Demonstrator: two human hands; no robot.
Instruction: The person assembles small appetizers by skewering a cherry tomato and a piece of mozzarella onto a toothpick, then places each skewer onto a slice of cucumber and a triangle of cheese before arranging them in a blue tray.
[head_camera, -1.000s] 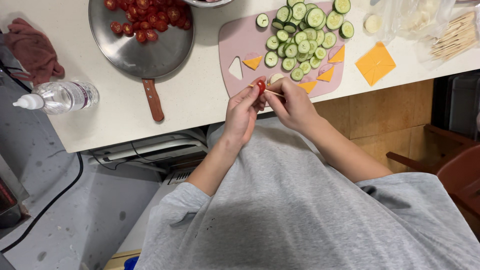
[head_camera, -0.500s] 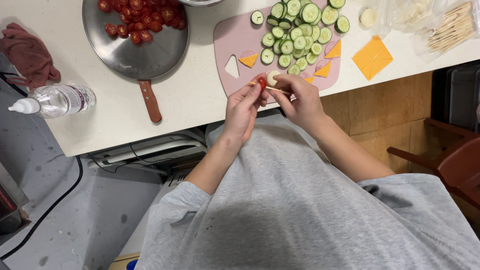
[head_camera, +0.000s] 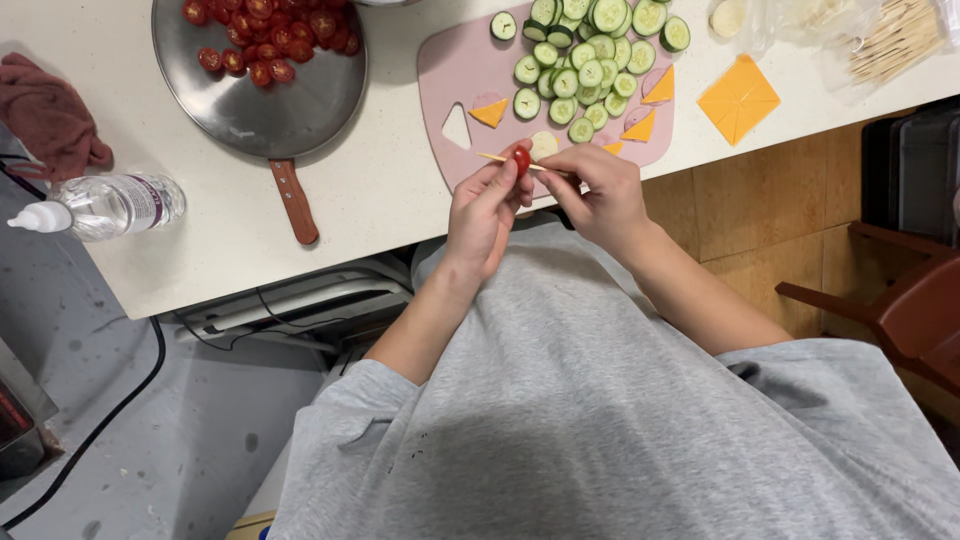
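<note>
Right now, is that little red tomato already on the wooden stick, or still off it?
On it. The tomato half sits threaded on the wooden skewer, whose tip pokes out past it, pinched by the left hand while the right hand holds the other end.

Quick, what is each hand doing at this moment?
Left hand: closed on a tomato half, pressing it onto a wooden skewer.
Right hand: closed, pinching the skewer's other end.

Cherry tomato half (head_camera: 521, 160): red, glossy, threaded on 1 thin wooden skewer (head_camera: 492, 157). The skewer lies level above the pink cutting board's (head_camera: 455, 75) near edge.
</note>
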